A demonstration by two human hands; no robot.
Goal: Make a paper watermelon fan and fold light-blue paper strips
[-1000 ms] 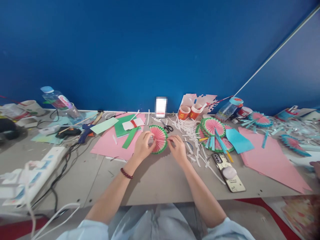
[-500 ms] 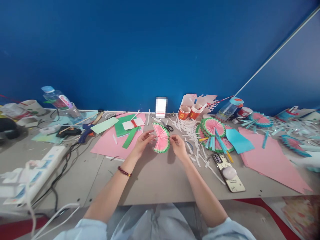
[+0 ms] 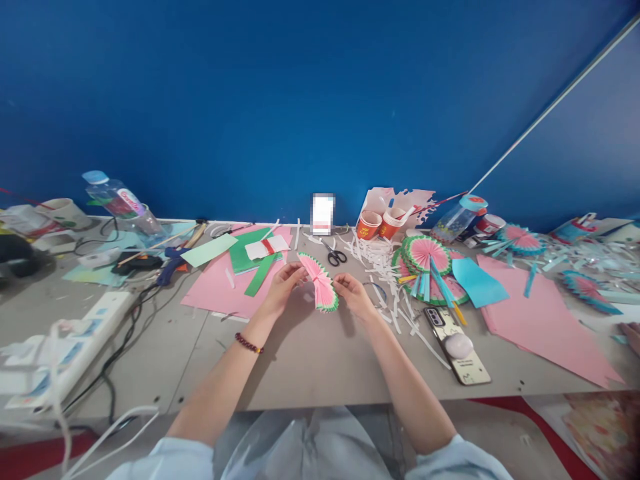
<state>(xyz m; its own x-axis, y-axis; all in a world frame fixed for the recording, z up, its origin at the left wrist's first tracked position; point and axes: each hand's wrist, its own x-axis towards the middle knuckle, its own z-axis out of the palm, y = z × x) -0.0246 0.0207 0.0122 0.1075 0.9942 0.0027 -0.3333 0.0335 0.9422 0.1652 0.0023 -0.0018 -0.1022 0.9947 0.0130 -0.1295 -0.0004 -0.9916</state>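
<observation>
A pleated paper fan, pink with a green and white edge, is held up between my hands above the table. My left hand pinches its left side near the upper end. On the other side, my right hand has its fingers closed at the green edge. Black-handled scissors lie just behind the fan. Left of my left hand are pink paper and green paper strips. Finished round watermelon-like fans lie to the right.
White paper shreds, red paper cups and a phone are on the right. A power strip with cables and a tilted bottle stand left. A mostly cut-off hand shows at the right edge.
The fan has turned and tilted between my hands, its lower end swinging right. My right hand has moved slightly left against its edge. The scissors show more fully, and another person's hand appears far right.
</observation>
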